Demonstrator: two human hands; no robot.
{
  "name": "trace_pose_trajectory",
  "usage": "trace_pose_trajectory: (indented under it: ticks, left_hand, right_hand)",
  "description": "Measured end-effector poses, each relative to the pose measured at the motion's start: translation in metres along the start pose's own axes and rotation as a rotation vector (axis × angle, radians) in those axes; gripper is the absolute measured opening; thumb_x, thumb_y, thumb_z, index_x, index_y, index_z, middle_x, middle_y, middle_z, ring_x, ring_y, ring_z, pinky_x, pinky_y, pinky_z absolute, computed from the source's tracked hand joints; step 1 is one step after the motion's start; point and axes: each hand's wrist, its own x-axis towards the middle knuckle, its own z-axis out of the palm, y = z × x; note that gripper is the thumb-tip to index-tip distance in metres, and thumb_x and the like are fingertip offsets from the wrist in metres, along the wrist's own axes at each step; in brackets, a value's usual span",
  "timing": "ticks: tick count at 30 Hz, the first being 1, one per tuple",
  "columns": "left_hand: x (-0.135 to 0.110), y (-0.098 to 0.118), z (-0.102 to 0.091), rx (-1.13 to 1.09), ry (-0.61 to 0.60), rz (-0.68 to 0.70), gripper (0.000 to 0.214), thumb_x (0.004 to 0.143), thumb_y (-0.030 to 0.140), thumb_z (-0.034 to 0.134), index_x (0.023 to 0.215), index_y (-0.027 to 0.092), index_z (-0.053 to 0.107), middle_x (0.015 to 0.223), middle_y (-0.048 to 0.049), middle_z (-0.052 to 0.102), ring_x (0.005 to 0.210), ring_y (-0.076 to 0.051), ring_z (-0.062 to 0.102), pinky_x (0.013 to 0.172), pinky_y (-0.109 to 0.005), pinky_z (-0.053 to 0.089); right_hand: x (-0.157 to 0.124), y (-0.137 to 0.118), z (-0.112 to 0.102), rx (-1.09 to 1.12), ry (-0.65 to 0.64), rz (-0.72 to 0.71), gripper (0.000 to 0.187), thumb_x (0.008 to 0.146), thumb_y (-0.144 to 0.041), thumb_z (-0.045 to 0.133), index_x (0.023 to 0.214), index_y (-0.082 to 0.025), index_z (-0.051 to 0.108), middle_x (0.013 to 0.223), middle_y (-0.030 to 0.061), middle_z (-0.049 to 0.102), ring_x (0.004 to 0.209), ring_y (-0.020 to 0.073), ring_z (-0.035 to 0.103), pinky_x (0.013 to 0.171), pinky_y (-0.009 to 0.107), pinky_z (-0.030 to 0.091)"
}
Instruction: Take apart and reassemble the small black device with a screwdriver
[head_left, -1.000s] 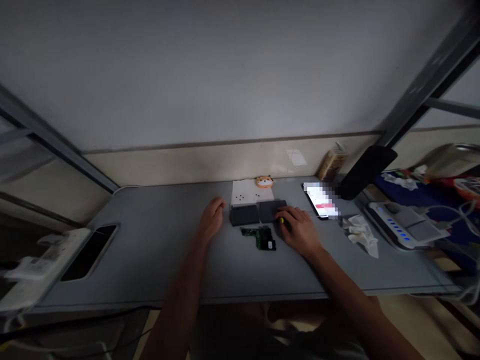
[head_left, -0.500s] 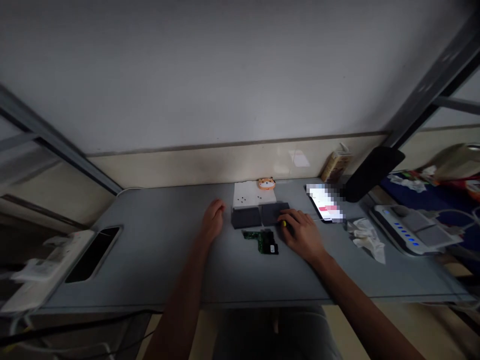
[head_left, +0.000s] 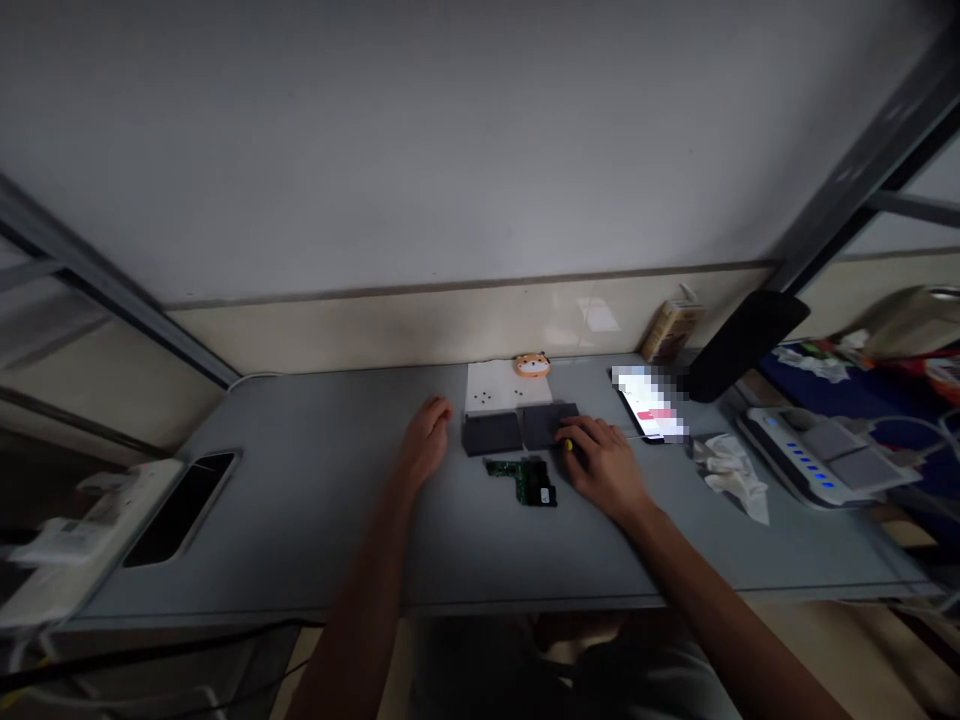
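My left hand rests on the table with fingers curled closed, left of two dark flat cases, and nothing shows in it. The left dark case lies beside the right dark case. At the right case's corner, my right hand is closed round a thin screwdriver; its yellow end shows by the thumb and a thin shaft sticks out rightward. Nearer me lies a green circuit board with a black part. Behind the cases, several tiny dark screws lie on white paper.
An orange animal-faced item sits on the paper's back edge. To the right are a lit phone, a drink carton, a black cylinder, crumpled tissue and a power strip. A dark phone lies left.
Both hands and the parts on the table stay where they were. The view has shifted slightly, and my legs under the table have moved.
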Motion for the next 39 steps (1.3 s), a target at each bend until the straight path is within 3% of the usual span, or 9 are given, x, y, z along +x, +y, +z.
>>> trace_pose_trajectory:
  ticks: [6, 30, 39]
  left_hand:
    - [0.0003, -0.0011, 0.0014, -0.033, 0.0, 0.0, 0.015, 0.08, 0.012, 0.041, 0.07, 0.023, 0.04, 0.075, -0.0004, 0.049, 0.073, -0.019, 0.049, 0.072, -0.03, 0.041]
    - [0.0001, -0.0068, 0.0036, -0.039, 0.003, -0.038, 0.012, 0.074, 0.013, 0.039, 0.069, 0.024, 0.038, 0.067, 0.0015, 0.042, 0.069, -0.019, 0.045, 0.07, -0.029, 0.04]
    - [-0.0012, -0.0029, 0.0017, -0.061, 0.007, -0.075, 0.012, 0.078, 0.015, 0.041, 0.07, 0.024, 0.038, 0.067, 0.0022, 0.042, 0.067, -0.018, 0.045, 0.068, -0.028, 0.039]
  right_hand:
    - [-0.0002, -0.0001, -0.0003, -0.006, -0.022, 0.015, 0.023, 0.092, -0.015, 0.053, 0.099, -0.025, 0.072, 0.113, 0.0085, 0.075, 0.097, 0.0246, 0.066, 0.082, 0.039, 0.046]
    - [0.0008, 0.0004, -0.0018, -0.034, 0.001, 0.005, 0.023, 0.089, -0.012, 0.055, 0.097, -0.025, 0.071, 0.11, 0.0075, 0.076, 0.093, 0.0246, 0.066, 0.08, 0.038, 0.046]
    - [0.0006, 0.0005, -0.0026, -0.033, 0.002, -0.003, 0.021, 0.091, -0.012, 0.054, 0.097, -0.024, 0.071, 0.11, 0.0081, 0.076, 0.092, 0.0236, 0.066, 0.082, 0.037, 0.045]
